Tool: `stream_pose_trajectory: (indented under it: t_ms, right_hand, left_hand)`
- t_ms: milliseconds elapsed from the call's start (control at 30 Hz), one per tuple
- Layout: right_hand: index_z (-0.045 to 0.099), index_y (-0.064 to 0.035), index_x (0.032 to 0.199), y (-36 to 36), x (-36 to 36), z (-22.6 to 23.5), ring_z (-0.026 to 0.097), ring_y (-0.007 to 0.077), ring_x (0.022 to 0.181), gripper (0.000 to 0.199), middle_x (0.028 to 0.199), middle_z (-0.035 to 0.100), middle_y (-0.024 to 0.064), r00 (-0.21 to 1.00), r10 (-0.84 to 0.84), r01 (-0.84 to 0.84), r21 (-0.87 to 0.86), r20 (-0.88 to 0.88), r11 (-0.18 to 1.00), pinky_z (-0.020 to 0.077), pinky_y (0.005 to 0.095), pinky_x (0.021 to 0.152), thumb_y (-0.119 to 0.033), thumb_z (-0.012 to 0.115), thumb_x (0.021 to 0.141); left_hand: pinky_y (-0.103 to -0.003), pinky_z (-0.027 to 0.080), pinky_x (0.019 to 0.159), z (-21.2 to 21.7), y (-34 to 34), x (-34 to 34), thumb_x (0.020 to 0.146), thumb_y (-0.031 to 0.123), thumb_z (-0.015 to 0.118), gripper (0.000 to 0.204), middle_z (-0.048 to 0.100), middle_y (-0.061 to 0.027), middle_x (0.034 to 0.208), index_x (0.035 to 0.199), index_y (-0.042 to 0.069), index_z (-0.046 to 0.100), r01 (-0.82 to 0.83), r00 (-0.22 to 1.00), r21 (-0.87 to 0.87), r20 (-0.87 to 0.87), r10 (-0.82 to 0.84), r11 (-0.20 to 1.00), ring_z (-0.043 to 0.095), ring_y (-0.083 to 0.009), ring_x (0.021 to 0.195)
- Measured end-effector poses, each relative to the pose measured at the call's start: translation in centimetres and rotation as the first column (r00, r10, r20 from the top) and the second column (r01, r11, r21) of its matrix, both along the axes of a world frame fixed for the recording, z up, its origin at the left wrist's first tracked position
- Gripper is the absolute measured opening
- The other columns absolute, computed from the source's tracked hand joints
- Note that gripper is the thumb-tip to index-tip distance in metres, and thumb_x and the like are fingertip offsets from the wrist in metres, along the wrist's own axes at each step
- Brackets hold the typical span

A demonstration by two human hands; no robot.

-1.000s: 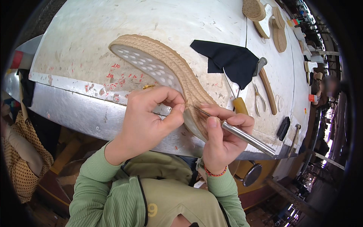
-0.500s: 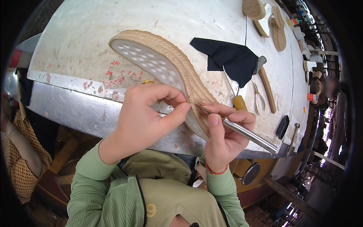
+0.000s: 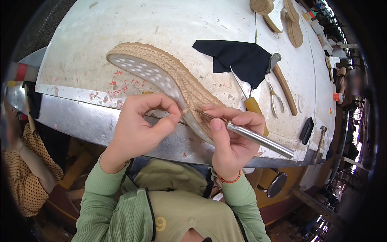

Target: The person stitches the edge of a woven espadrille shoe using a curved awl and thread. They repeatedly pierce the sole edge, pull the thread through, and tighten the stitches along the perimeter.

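Observation:
A wedge-shaped shoe sole [image 3: 177,74] with a tan braided side and a pale dimpled underside rests tilted on its edge on the table. My left hand [image 3: 141,125] pinches thumb and forefinger together beside the braid, at a small tan strand end that sticks out there. In my right hand [image 3: 236,137] is an awl-like tool [image 3: 262,139] with a shiny metal handle. Its thin tip points at the braid by the strand, and the right fingertips touch the sole. Whether the tip is inside the braid is hard to see.
Beyond my right hand lie a yellow-handled tool [image 3: 254,111], black cloth [image 3: 229,56], a hammer [image 3: 284,86] and pliers [image 3: 275,101]. A black object [image 3: 306,131] lies near the right edge. More soles [image 3: 295,28] are at the far right. Another person's arm [image 3: 36,167] shows at left.
My left fingertips have drawn slightly away from the braid, and a small tan strand end now shows between them and the sole. The right hand keeps the tool at nearly the same spot.

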State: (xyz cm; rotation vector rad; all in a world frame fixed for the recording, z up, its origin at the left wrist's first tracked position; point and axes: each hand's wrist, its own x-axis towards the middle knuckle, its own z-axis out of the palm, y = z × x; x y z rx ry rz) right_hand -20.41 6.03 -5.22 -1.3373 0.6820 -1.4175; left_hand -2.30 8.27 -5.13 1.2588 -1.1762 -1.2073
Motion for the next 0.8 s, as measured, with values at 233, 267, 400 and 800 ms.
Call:
stream_pose_trajectory:
  t_ms: [233,267,400,800]
  right_hand:
    - [0.038,-0.0008,0.103,-0.1,0.0,-0.1,0.065,0.0245,0.1,0.031,0.102,0.064,0.0229,0.999,0.02,-0.021,0.027,0.031,0.999,0.0516,0.0335,0.09,0.014,0.059,0.087]
    - [0.038,-0.0007,0.104,-0.1,0.0,-0.1,0.065,0.0241,0.1,0.03,0.102,0.064,0.0227,0.999,0.023,-0.025,0.039,0.037,0.999,0.0518,0.0331,0.089,0.014,0.059,0.087]
    - [0.039,-0.0002,0.104,0.4,0.1,0.3,0.064,0.0221,0.1,0.029,0.102,0.064,0.0219,0.997,0.027,-0.037,0.132,0.077,0.991,0.0525,0.0307,0.087,0.013,0.059,0.087]
    - [0.039,0.0,0.103,0.3,-0.1,0.4,0.064,0.0176,0.099,0.027,0.102,0.064,0.0203,0.995,0.04,-0.054,0.143,0.096,0.988,0.0528,0.0262,0.084,0.012,0.058,0.088]
  left_hand:
    - [-0.024,0.047,0.065,2.1,-0.6,-0.4,0.083,0.009,0.069,0.014,0.067,-0.0042,0.074,0.084,-0.004,0.068,0.036,0.987,0.084,0.156,-0.049,0.996,0.057,-0.0069,0.071]
    - [-0.024,0.046,0.064,2.3,-0.8,-0.2,0.083,0.01,0.069,0.014,0.066,-0.0039,0.073,0.083,-0.004,0.067,0.056,0.981,0.1,0.18,-0.073,0.993,0.057,-0.0068,0.07]
    - [-0.025,0.045,0.063,1.8,-1.0,0.6,0.084,0.01,0.069,0.015,0.066,-0.0035,0.073,0.08,-0.004,0.065,0.121,0.971,0.049,0.203,-0.129,0.991,0.056,-0.0065,0.07]
    - [-0.025,0.05,0.073,2.2,0.1,-0.8,0.08,0.005,0.072,0.01,0.07,-0.0066,0.081,0.085,-0.003,0.069,-0.125,0.967,-0.086,0.215,0.141,0.988,0.064,-0.011,0.078]
